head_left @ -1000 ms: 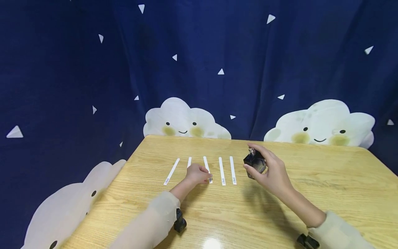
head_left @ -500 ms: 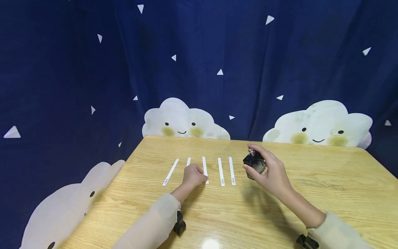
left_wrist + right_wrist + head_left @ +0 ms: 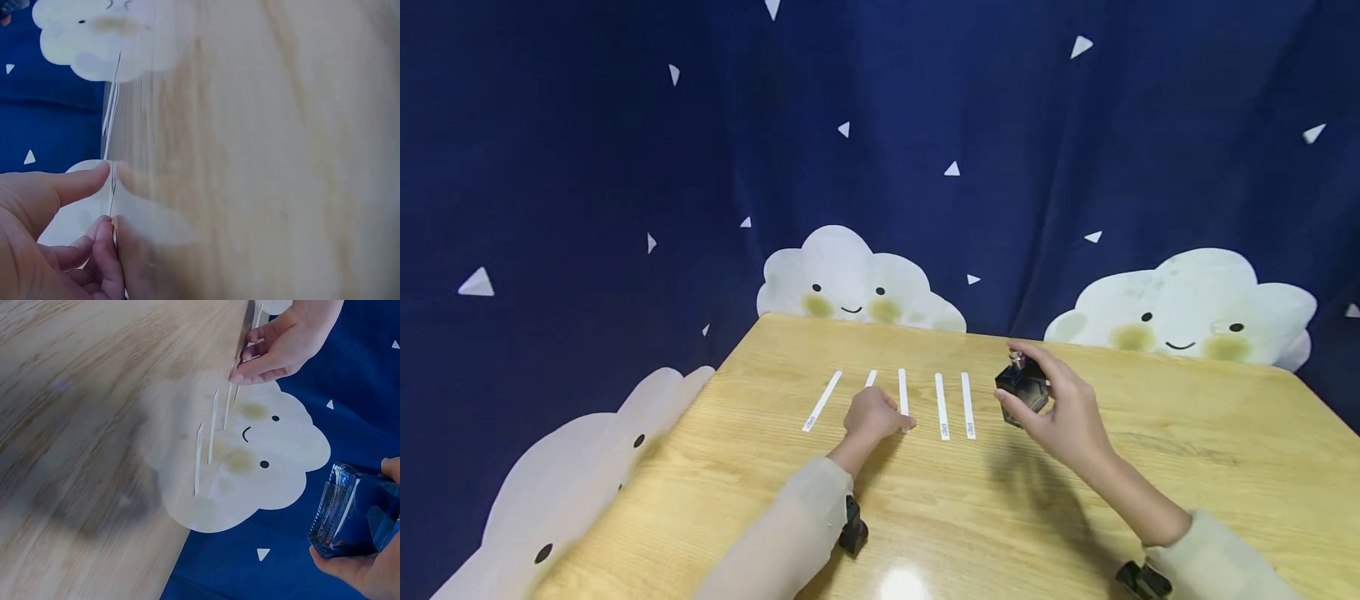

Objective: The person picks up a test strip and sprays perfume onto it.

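My left hand (image 3: 874,413) is low over the table, its extended thumb on the labelled end of the middle paper test strip (image 3: 903,392). In the left wrist view that thumb (image 3: 94,180) stands apart from the bent fingers (image 3: 103,256), and the strip shows only as a thin line. My right hand (image 3: 1072,417) holds a dark faceted glass perfume bottle (image 3: 1024,387) upright above the table, thumb on its side and a finger at the metal spray top (image 3: 1017,358). Clear blue-tinted glass of the bottle (image 3: 353,512) shows in the right wrist view.
Beside the middle strip lie two strips to the right, the nearer a white strip (image 3: 942,406), and two to the left, the outer one a slanted strip (image 3: 822,402). The wooden table (image 3: 1112,508) ends at a blue curtain (image 3: 887,100) with clouds.
The middle strip's labelled end has swung left, so the strip lies straighter. My left thumb now stretches out over it. My right hand keeps the bottle raised. The head view has shifted slightly.
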A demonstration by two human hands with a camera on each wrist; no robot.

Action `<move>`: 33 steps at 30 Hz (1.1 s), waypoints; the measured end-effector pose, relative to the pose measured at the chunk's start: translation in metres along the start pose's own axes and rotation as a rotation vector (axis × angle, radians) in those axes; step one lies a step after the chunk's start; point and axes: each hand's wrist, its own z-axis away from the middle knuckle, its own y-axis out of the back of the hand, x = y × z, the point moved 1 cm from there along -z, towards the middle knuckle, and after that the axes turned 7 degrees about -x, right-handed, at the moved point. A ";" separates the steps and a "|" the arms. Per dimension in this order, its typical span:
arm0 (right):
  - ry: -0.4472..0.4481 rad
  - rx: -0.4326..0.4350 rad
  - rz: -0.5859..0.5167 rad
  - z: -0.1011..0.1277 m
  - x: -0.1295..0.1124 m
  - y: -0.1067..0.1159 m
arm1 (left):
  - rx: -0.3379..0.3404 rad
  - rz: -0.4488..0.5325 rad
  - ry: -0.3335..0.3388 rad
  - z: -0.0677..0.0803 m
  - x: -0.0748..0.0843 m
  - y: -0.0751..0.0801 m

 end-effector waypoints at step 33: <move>0.011 0.022 -0.013 -0.001 0.001 0.002 | 0.098 -0.076 0.018 0.003 0.007 -0.002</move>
